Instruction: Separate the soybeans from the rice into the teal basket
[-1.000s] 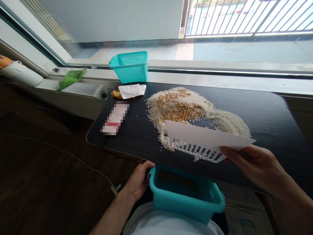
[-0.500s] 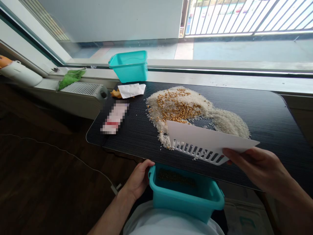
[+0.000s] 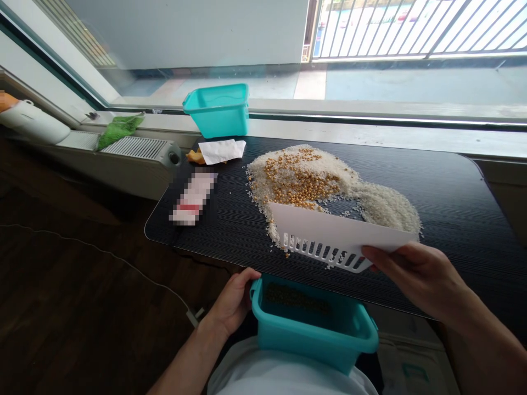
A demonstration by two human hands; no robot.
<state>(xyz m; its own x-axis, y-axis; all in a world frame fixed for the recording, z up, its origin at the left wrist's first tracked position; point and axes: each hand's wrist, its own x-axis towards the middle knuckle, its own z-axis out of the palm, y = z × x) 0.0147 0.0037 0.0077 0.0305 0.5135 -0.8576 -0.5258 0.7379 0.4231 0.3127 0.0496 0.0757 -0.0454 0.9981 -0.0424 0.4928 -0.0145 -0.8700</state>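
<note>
A white slotted plastic basket (image 3: 329, 237) is held at its right end by the right hand (image 3: 415, 277). The end is pinched between the thumb on the outer wall and fingers that are hidden behind it. The basket is tilted on the near half of the black tabletop (image 3: 453, 186), and its long edge is set against the near side of a heap of white rice mixed with yellow soybeans (image 3: 304, 178), which is spread over the middle of that tabletop. Loose grains are seen on the tabletop below the slots. Just under the tabletop's near edge, a teal plastic bin (image 3: 313, 323) with a layer of small dark grains inside is gripped at its left rim by the left hand (image 3: 233, 302), with the fingers curled tight over the lip. Beyond the tabletop's far left corner a second teal bin (image 3: 218, 109) is stood, and a folded white paper (image 3: 222, 151) is laid on that corner.
</note>
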